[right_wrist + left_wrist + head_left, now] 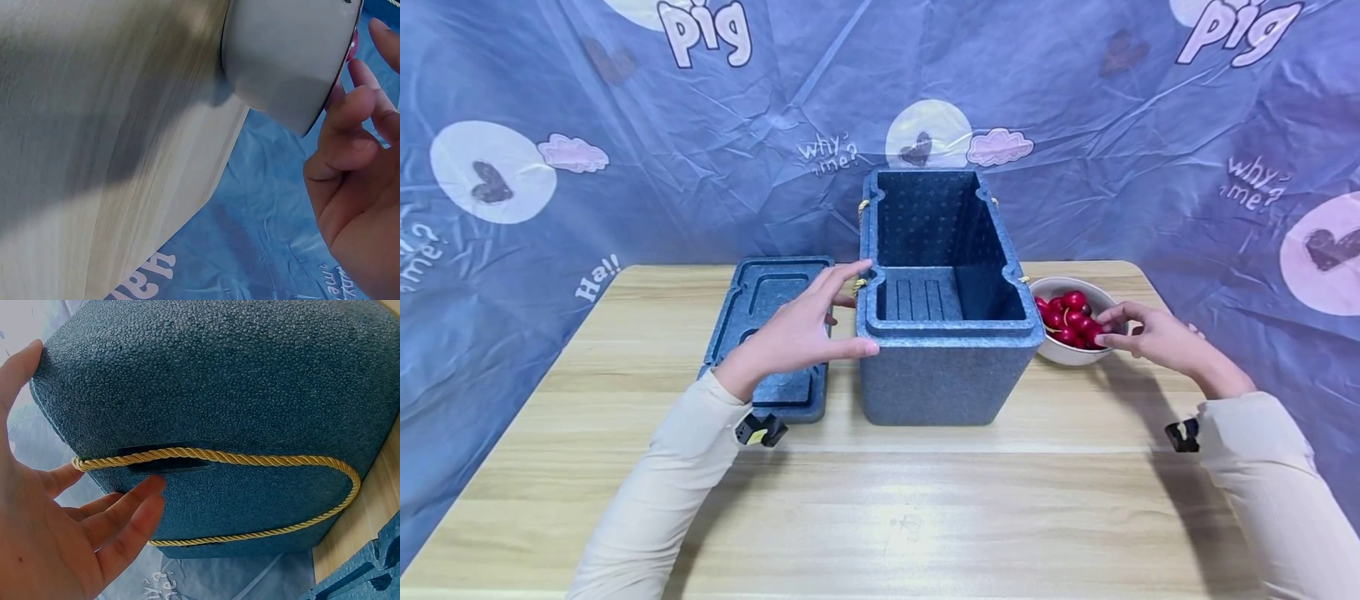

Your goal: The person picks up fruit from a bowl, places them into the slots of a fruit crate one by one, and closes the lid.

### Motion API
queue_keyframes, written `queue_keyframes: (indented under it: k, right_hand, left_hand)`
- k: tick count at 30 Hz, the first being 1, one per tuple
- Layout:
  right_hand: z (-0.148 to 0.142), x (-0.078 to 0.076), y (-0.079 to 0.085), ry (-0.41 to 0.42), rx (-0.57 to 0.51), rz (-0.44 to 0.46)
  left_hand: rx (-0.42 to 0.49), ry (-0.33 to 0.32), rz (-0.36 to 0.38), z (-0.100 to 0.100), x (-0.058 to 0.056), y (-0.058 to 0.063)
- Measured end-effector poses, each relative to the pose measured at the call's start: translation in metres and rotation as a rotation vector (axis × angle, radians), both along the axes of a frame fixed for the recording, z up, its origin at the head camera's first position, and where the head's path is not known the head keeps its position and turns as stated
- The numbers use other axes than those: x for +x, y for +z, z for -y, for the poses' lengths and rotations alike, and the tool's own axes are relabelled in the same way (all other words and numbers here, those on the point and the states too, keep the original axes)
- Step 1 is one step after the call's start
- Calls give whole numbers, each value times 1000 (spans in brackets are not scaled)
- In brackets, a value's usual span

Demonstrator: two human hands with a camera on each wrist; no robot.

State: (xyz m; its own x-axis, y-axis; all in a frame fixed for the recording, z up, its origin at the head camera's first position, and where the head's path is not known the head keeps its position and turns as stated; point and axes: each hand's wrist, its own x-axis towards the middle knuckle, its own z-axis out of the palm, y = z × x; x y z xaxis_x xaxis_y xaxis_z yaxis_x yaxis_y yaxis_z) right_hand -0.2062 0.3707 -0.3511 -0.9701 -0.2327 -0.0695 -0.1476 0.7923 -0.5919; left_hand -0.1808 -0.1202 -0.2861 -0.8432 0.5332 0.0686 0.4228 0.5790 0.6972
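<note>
A deep blue-grey foam box (pixel 951 379) stands lidless on the table, its inside showing from above. My left hand (pixel 797 329) is at its left side, fingers spread and fairly straight, thumb and index finger touching the rim. In the left wrist view, a twisted gold rope (pixel 250 460) runs along the box's side beside those fingers. To the box's right is a white bowl (pixel 1070 357) of red cherries (pixel 1067 315). Over its right edge reaches my right hand (pixel 1157 337), thumb and index fingertips apart at a cherry; the right wrist view partly hides the contact behind the bowl (pixel 287 59).
The foam lid (pixel 778 287) lies flat left of the box, partly behind my left hand. Under everything is a light wooden table (pixel 910 508). Behind it hangs a blue printed cloth (pixel 775 100), close to the box's far end.
</note>
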Motion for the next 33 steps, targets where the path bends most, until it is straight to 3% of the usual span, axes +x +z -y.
queue_keyframes:
  k: [7,13,22,27,33]
  right_hand:
    - [2,-3,3,29,66,35]
    - [4,-2,4,32,59,64]
    - [4,1,10,30,47,38]
    - [6,-2,25,14,75,9]
    - [14,-8,57,-11,114,-1]
  left_hand:
    - [12,-6,9,1,0,-2]
    - [31,-20,14,1,-1,-3]
    - [40,-27,23,0,-2,-3]
    - [39,-27,25,0,-1,-3]
    - [22,-20,11,0,-1,-2]
